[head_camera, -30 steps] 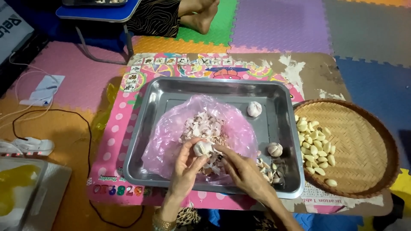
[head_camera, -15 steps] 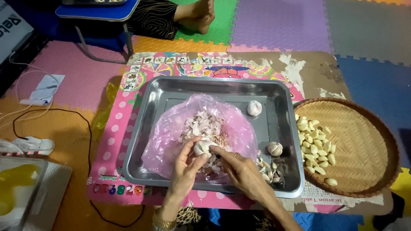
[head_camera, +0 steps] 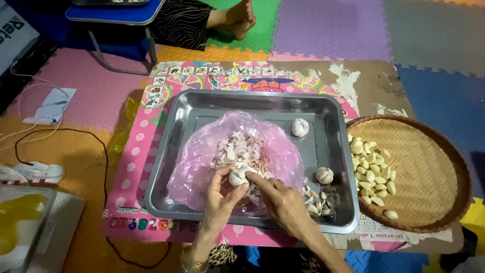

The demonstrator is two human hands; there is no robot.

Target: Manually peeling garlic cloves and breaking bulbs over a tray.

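Left hand [head_camera: 221, 198]: fingers curled up around a garlic bulb [head_camera: 238, 176], thumb and fingertips closed on its left and lower sides.
Right hand [head_camera: 283, 202]: index finger and thumb pinched narrow onto the right side of the same bulb; a ring shows on one finger.
Bulb position: held between both hands, just above the near part of the pink bag [head_camera: 202, 162], inside the tray [head_camera: 202, 108].
Bag: thin pink plastic, spread flat in the tray, with a heap of papery skins [head_camera: 240, 149] at its middle.
Tray: steel, rectangular, on a pink patterned table [head_camera: 134, 151].
Other bulbs: one whole bulb [head_camera: 300, 127] near the far right of the tray; a second [head_camera: 324, 175] at the right side, just right of the right hand.
Loose cloves [head_camera: 316, 202]: unpeeled, in the near right corner of the tray, beside the right wrist.
Basket [head_camera: 429, 167]: round, woven, right of the tray, touching its edge; peeled cloves [head_camera: 371, 172] lie along its left side.
Floor: coloured foam mats [head_camera: 328, 25].
Other person: feet [head_camera: 237, 17] beyond the table, well apart from the hands.
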